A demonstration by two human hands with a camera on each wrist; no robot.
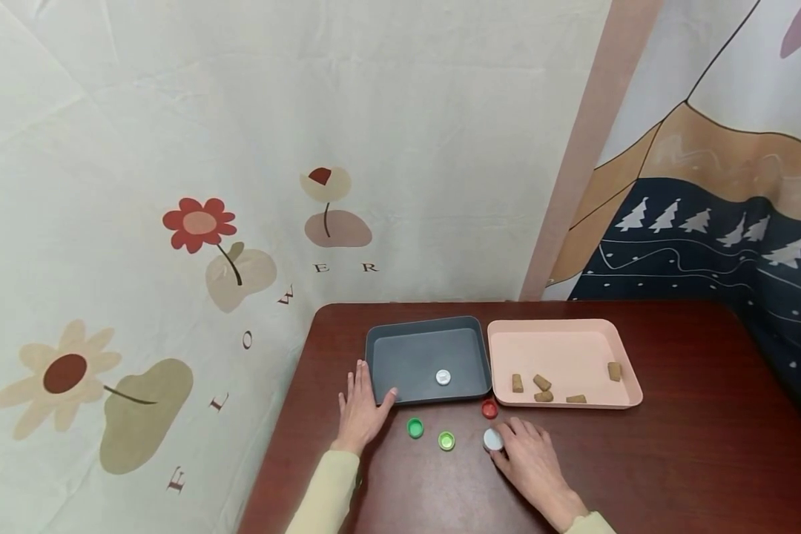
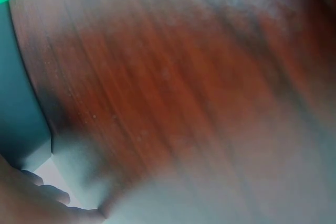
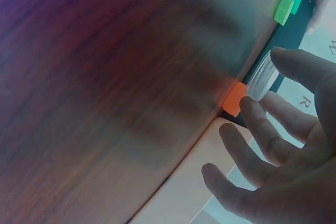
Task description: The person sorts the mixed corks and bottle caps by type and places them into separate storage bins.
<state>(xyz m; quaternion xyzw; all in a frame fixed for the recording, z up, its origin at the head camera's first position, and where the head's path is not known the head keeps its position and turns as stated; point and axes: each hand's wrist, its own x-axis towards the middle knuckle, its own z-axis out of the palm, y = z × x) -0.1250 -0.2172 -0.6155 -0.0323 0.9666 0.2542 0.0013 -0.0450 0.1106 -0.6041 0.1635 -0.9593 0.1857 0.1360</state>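
Observation:
Between thumb and fingers, my right hand (image 1: 529, 454) pinches a whitish bottle cap (image 1: 492, 440); in the right wrist view the cap's ribbed side (image 3: 262, 77) shows. My left hand (image 1: 362, 412) lies with straight, spread fingers at the left front corner of the dark grey tray (image 1: 407, 339). Inside that tray is one white cap (image 1: 443, 377). On the table in front of the trays are a green cap (image 1: 415, 428), a light green cap (image 1: 446, 441) and a red cap (image 1: 489, 409), the red one close to my right fingertips.
A pink tray (image 1: 554, 334) stands right beside the grey one and holds several cork stoppers (image 1: 615, 371). Both trays sit toward the back of the dark red-brown wooden table (image 1: 694, 415). Printed cloth (image 1: 440, 148) hangs behind the table and along its left side.

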